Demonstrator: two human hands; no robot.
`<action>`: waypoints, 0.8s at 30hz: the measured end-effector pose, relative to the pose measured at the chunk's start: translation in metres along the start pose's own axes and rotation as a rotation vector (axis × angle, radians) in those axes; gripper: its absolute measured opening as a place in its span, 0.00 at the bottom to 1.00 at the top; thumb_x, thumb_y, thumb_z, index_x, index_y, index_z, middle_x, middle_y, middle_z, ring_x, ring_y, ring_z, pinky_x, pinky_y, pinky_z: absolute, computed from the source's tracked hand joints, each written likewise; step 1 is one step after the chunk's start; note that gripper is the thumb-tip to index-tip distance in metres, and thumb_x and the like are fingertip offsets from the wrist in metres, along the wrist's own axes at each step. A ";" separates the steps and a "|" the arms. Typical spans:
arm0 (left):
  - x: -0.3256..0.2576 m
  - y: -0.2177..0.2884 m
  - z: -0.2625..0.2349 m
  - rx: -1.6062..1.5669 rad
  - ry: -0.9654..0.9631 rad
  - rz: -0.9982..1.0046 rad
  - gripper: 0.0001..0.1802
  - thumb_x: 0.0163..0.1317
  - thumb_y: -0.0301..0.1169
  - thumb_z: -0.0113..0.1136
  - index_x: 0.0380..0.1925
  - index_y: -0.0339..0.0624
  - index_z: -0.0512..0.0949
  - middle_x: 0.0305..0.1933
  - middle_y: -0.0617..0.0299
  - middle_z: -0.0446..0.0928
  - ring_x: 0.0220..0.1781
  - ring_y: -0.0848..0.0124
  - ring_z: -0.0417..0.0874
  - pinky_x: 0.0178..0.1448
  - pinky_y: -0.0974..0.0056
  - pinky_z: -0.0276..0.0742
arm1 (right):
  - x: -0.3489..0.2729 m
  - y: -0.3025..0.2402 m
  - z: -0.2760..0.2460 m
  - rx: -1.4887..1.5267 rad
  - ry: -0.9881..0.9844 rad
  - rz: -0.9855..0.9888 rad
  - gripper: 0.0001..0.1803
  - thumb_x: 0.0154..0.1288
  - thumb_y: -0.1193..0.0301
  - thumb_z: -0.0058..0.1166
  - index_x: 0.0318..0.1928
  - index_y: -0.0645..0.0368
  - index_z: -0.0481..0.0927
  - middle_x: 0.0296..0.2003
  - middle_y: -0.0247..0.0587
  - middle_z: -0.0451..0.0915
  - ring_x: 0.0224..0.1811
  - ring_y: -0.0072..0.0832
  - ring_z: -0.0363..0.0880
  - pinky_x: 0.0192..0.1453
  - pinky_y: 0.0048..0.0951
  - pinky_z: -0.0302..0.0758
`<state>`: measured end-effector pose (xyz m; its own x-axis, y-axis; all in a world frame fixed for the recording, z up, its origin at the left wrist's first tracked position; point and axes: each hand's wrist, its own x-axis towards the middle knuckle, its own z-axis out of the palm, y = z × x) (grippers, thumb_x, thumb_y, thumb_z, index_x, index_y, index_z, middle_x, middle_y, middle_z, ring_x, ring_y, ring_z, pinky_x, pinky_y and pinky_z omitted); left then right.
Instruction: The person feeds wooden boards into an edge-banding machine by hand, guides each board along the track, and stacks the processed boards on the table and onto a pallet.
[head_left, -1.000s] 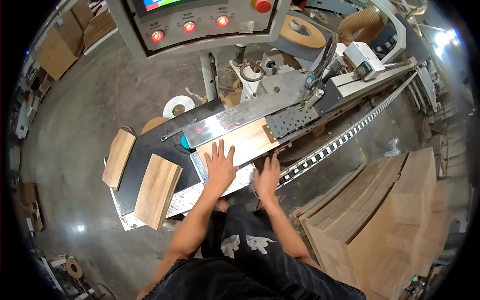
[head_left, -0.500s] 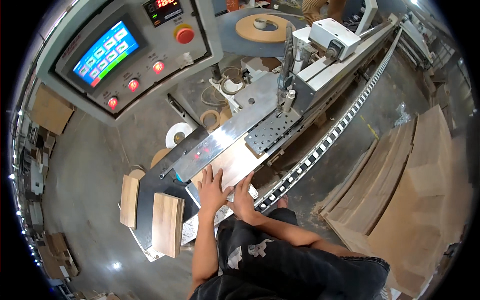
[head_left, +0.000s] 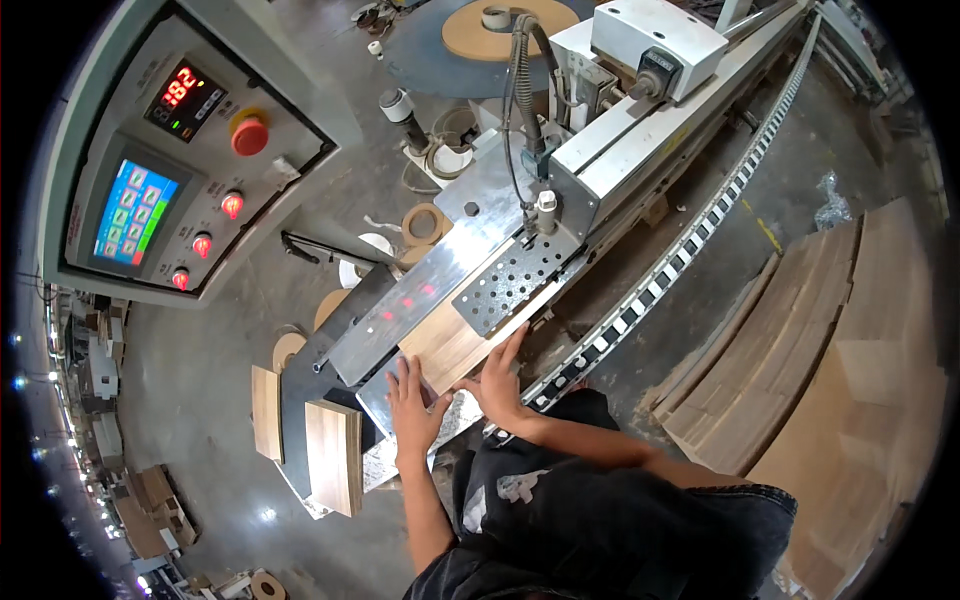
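Both hands have slid forward, the left hand [head_left: 412, 410] and right hand [head_left: 497, 385] flat and open on the wooden panel [head_left: 455, 345] lying toward twelve o'clock under the perforated plate [head_left: 510, 285], where fingers risk pinching.

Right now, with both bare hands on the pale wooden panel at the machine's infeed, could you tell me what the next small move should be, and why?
Probably keep sliding the pale wooden panel forward under the perforated metal plate. Its front end already lies beneath that plate, while the left hand and right hand press flat on its near end, so a short, even push along the shiny steel guide seems called for.
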<state>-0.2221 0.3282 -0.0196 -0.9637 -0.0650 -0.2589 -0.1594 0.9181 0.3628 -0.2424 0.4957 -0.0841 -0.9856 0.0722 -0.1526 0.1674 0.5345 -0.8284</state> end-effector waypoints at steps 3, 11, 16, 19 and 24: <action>0.002 -0.004 0.015 -0.077 0.101 -0.052 0.57 0.57 0.43 0.78 0.83 0.47 0.55 0.88 0.47 0.47 0.88 0.40 0.46 0.84 0.31 0.47 | 0.011 0.010 -0.015 0.019 0.019 -0.028 0.63 0.56 0.55 0.80 0.69 0.93 0.51 0.76 0.87 0.19 0.50 0.69 0.85 0.47 0.45 0.87; -0.002 -0.010 0.026 -0.035 0.194 -0.067 0.59 0.55 0.48 0.79 0.82 0.44 0.57 0.88 0.47 0.50 0.88 0.43 0.48 0.84 0.32 0.48 | 0.038 0.018 -0.063 -0.017 -0.010 0.050 0.69 0.55 0.56 0.81 0.71 0.94 0.43 0.77 0.84 0.19 0.59 0.70 0.80 0.55 0.45 0.85; -0.005 -0.008 0.033 -0.001 0.186 -0.056 0.57 0.55 0.48 0.79 0.81 0.43 0.59 0.87 0.46 0.50 0.88 0.42 0.49 0.84 0.31 0.49 | 0.057 0.038 -0.086 -0.044 0.023 0.029 0.70 0.51 0.55 0.82 0.71 0.93 0.45 0.78 0.84 0.20 0.57 0.68 0.82 0.53 0.45 0.85; -0.004 -0.013 0.040 -0.001 0.205 -0.051 0.57 0.54 0.49 0.79 0.80 0.43 0.60 0.87 0.46 0.50 0.87 0.40 0.49 0.83 0.29 0.50 | 0.069 0.050 -0.103 -0.062 0.057 0.061 0.70 0.49 0.55 0.84 0.73 0.88 0.47 0.80 0.79 0.23 0.56 0.67 0.83 0.52 0.46 0.86; 0.000 -0.027 0.047 0.004 0.239 -0.028 0.58 0.50 0.45 0.81 0.80 0.43 0.61 0.87 0.45 0.51 0.87 0.38 0.51 0.81 0.25 0.50 | 0.087 0.060 -0.135 -0.120 0.200 -0.011 0.69 0.47 0.58 0.84 0.75 0.84 0.50 0.80 0.78 0.27 0.67 0.69 0.73 0.61 0.49 0.82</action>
<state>-0.2075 0.3215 -0.0719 -0.9824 -0.1803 -0.0496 -0.1861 0.9163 0.3547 -0.3211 0.6480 -0.0738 -0.9740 0.2252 -0.0242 0.1649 0.6316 -0.7576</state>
